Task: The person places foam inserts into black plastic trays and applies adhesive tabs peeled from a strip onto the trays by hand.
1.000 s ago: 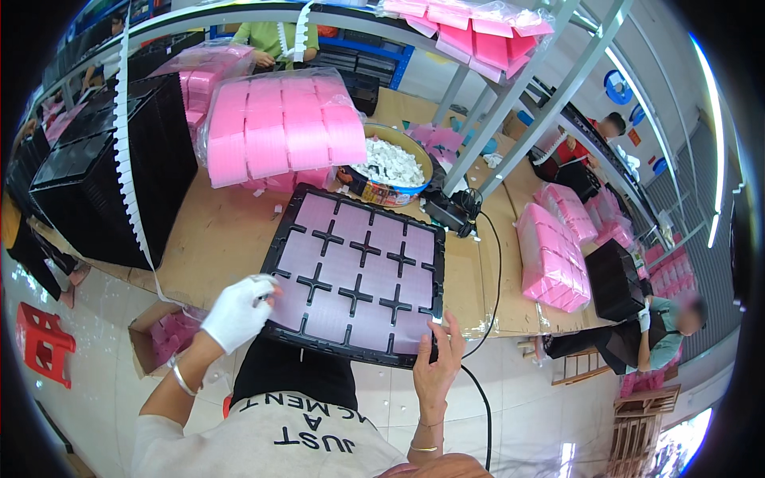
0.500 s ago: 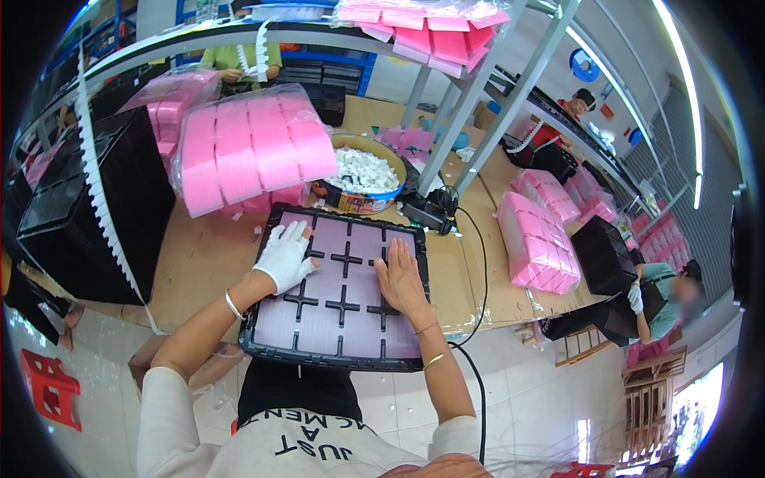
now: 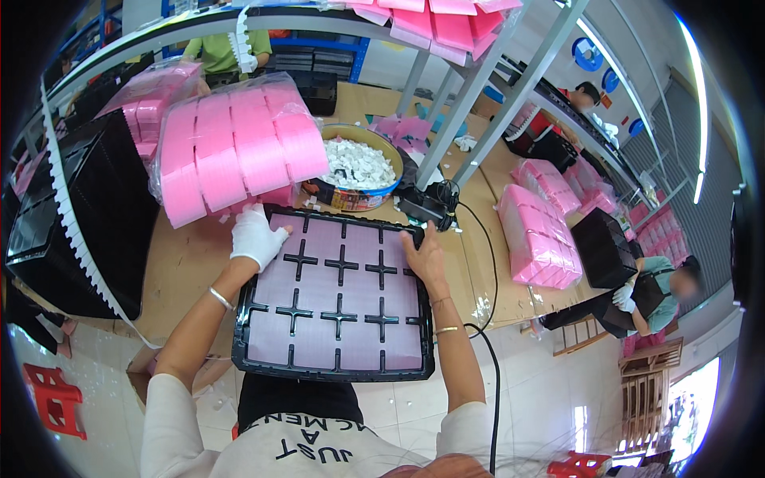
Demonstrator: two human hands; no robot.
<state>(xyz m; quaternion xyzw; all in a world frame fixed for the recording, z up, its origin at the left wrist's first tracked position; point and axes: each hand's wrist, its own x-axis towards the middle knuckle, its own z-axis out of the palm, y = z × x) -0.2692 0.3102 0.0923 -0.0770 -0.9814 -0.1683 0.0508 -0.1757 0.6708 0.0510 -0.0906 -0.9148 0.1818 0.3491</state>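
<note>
A shallow black tray (image 3: 338, 372) with raised cross-shaped dividers lies before me, its near side against my waist past the table edge. Translucent pale-pink sheeting (image 3: 315, 275) fills its floor between the crosses. My left hand (image 3: 256, 237), in a white glove, grips the far left corner, thumb over the rim and the other fingers partly hidden outside it. At the far right corner my bare right hand (image 3: 426, 256) grips the rim, with its thumb on the tray's inner side.
Behind the tray are a bagged pink foam bundle (image 3: 239, 147) and a round tub (image 3: 358, 199) of white scraps. Black stacked trays (image 3: 88, 215) stand left. A black adapter with cables (image 3: 430, 203), shelf posts (image 3: 470, 119) and more pink bundles (image 3: 538, 239) lie rightward. Co-workers sit farther off.
Both hands have left the flat sheeting for the tray's far corners and closed on its rim. The tray has shifted slightly toward me.
</note>
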